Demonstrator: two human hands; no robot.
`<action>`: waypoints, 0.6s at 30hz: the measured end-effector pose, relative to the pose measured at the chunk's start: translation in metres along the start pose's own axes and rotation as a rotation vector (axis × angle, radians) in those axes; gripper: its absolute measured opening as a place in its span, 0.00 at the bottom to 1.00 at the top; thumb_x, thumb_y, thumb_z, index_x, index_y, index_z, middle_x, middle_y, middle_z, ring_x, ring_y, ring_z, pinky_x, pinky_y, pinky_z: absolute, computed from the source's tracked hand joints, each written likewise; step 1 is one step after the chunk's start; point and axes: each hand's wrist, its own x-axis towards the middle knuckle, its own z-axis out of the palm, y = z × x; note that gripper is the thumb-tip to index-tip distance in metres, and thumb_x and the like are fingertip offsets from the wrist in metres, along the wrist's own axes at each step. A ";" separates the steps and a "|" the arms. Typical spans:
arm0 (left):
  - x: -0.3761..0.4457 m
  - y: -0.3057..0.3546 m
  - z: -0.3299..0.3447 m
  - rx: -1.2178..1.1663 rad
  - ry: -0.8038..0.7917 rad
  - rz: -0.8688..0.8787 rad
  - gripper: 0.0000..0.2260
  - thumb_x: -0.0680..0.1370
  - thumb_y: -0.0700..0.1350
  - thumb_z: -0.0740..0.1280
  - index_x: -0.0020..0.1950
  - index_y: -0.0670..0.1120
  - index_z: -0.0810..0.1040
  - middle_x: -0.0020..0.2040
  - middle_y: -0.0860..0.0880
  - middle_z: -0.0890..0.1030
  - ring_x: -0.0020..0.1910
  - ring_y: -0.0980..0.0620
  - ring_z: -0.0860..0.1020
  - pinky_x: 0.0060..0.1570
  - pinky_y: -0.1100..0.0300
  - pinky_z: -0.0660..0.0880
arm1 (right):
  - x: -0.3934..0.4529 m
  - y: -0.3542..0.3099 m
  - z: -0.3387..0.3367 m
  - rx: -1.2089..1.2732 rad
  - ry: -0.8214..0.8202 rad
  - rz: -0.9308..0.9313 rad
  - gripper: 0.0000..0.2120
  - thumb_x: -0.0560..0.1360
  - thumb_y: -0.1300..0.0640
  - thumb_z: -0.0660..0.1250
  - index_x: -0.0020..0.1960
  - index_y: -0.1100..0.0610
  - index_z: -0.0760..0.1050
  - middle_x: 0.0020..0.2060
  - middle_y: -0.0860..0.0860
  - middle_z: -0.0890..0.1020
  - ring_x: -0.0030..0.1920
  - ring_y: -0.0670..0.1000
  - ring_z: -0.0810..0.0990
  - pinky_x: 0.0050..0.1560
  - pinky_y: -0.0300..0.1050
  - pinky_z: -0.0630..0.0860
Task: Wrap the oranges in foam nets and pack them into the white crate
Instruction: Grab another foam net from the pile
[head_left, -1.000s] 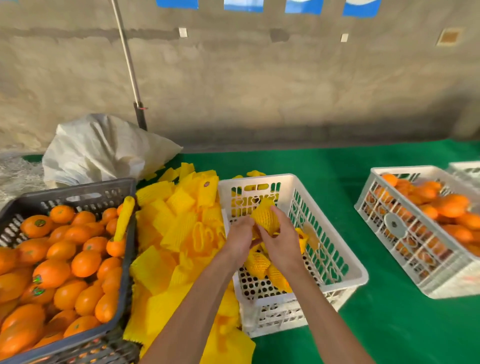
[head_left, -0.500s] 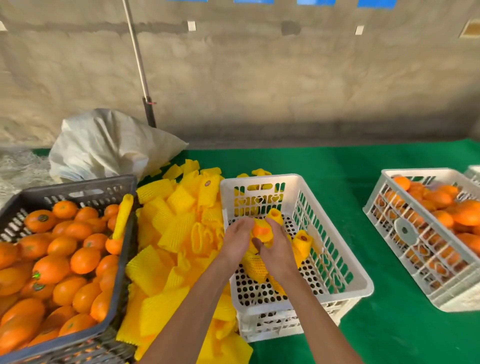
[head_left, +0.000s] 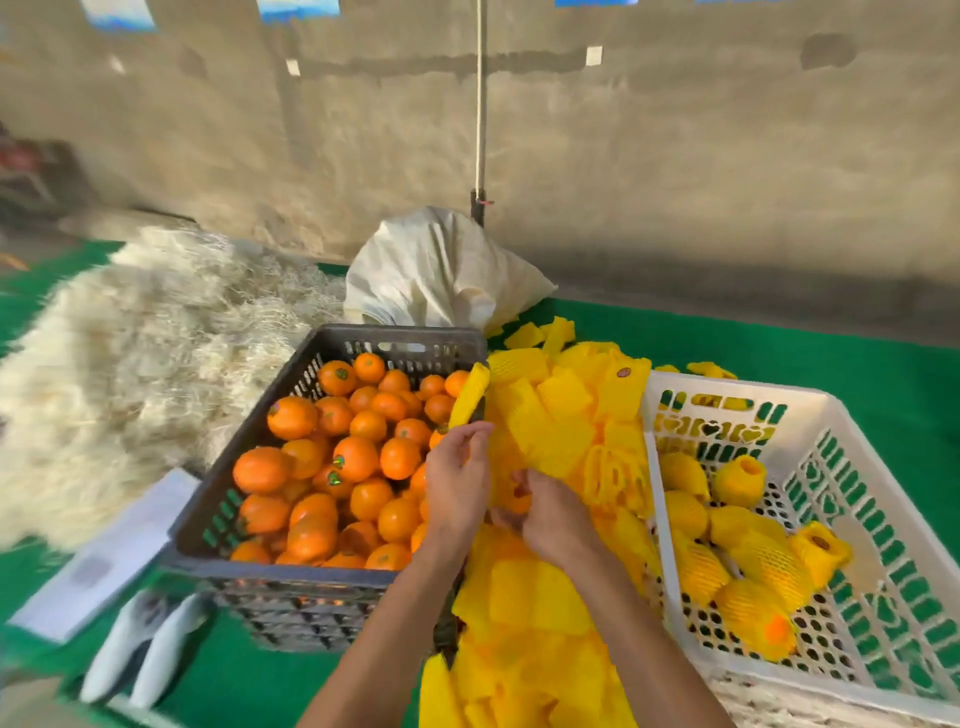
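Several netted oranges (head_left: 748, 558) already lie in the white crate (head_left: 878, 462); the black crate (head_left: 332, 571) beside it holds many bare ones. Both hands, left (head_left: 457, 488) and right (head_left: 553, 514), reach into the foam nets (head_left: 550, 431); whether the fingers grasp anything, I cannot tell.
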 end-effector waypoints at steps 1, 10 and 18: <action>0.003 -0.002 -0.013 -0.006 0.014 0.001 0.08 0.85 0.41 0.65 0.55 0.48 0.84 0.49 0.54 0.84 0.43 0.63 0.79 0.43 0.68 0.74 | 0.002 -0.008 0.009 -0.060 -0.009 0.002 0.28 0.74 0.44 0.73 0.70 0.53 0.73 0.64 0.51 0.80 0.65 0.55 0.78 0.62 0.50 0.74; 0.023 -0.021 -0.081 -0.096 0.067 -0.072 0.09 0.85 0.42 0.64 0.56 0.46 0.84 0.51 0.54 0.86 0.48 0.61 0.83 0.50 0.60 0.80 | 0.004 -0.055 0.028 -0.239 0.436 -0.016 0.19 0.73 0.56 0.72 0.63 0.47 0.79 0.58 0.49 0.81 0.62 0.56 0.75 0.61 0.54 0.71; 0.036 -0.023 -0.099 -0.196 -0.092 -0.158 0.10 0.84 0.52 0.67 0.60 0.48 0.83 0.54 0.51 0.86 0.50 0.55 0.85 0.46 0.59 0.84 | 0.008 -0.089 0.016 0.083 0.582 -0.233 0.17 0.77 0.55 0.72 0.65 0.52 0.76 0.61 0.50 0.79 0.61 0.52 0.76 0.57 0.44 0.74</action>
